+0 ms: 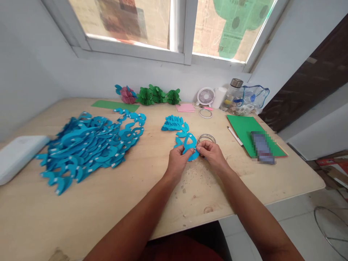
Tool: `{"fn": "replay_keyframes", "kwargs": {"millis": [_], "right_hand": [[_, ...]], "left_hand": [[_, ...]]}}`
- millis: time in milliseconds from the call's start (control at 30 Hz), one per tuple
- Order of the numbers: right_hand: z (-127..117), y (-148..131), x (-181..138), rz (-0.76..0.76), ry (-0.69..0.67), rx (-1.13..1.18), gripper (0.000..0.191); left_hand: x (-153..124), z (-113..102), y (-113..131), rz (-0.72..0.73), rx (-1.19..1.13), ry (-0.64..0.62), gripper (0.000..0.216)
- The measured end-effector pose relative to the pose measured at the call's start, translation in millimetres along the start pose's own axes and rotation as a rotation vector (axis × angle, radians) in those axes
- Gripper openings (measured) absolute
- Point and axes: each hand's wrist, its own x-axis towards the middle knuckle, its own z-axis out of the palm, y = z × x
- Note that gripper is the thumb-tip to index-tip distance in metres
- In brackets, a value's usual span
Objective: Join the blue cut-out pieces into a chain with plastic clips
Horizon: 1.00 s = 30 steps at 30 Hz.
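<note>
Both my hands meet over the middle of the wooden table [114, 203]. My left hand [177, 161] and my right hand [212, 153] pinch a blue paper cutout [189, 145] between their fingertips, left hand on its left edge, right hand on its right edge. Just behind my right hand lies a clear roll of tape [206, 138]. A small stack of blue cutouts [174, 124] sits farther back. A big heap of blue cutouts with white tape tabs [89, 145] covers the left part of the table.
A white box [19, 154] lies at the far left. Green sheet [248, 132] with a blurred phone [262, 147] and a pen [235, 136] lie right. Green and pink paper balls [152, 95], a small fan [206, 96], a bottle [231, 93] line the wall.
</note>
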Motion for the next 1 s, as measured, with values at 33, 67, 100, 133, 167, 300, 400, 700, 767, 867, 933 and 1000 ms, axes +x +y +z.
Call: {"fn": "replay_keyframes", "kwargs": {"millis": [33, 67, 100, 133, 167, 300, 400, 700, 767, 867, 933, 1000], "right_hand": [[0.5, 0.1, -0.2, -0.001, 0.004, 0.013, 0.021], [0.8, 0.3, -0.4, -0.001, 0.008, 0.023, 0.020], [1.1, 0.6, -0.4, 0.000, 0.012, 0.030, 0.020], [1.3, 1.0, -0.4, 0.001, 0.015, 0.031, 0.020], [1.4, 1.4, -0.4, 0.001, 0.019, 0.029, 0.020], [1.5, 2.6, -0.1, 0.001, 0.030, -0.001, 0.021], [1.8, 3.1, 0.3, 0.000, 0.041, -0.003, 0.021], [1.9, 5.5, 2.2, -0.006, 0.046, -0.021, 0.023], [1.9, 5.6, 2.1, -0.005, 0.043, -0.020, 0.023], [1.9, 5.9, 2.0, -0.014, 0.042, -0.009, 0.021], [1.8, 6.3, 2.1, -0.024, 0.044, -0.019, 0.021], [1.7, 6.8, 2.3, -0.029, 0.042, -0.039, 0.020]], "left_hand": [[0.0, -0.1, -0.3, 0.004, -0.003, -0.001, 0.026], [0.2, -0.2, -0.8, 0.008, -0.006, -0.002, 0.026], [0.5, -0.3, -1.4, 0.012, -0.009, -0.005, 0.026], [0.8, -0.4, -2.1, 0.015, -0.012, -0.007, 0.026], [1.2, -0.6, -2.8, 0.017, -0.013, -0.009, 0.026], [2.4, -1.1, -4.5, 0.024, -0.001, 0.001, 0.028], [1.9, -0.8, -4.2, 0.009, -0.003, 0.006, 0.029], [0.5, 1.4, -3.3, -0.008, -0.071, 0.005, 0.030], [0.7, 1.6, -3.7, -0.018, -0.087, -0.003, 0.030], [0.7, 1.6, -4.0, -0.029, -0.082, -0.018, 0.030], [0.6, 1.6, -3.7, -0.030, -0.068, -0.019, 0.030], [0.5, 1.5, -3.4, -0.029, -0.052, -0.010, 0.030]]}}
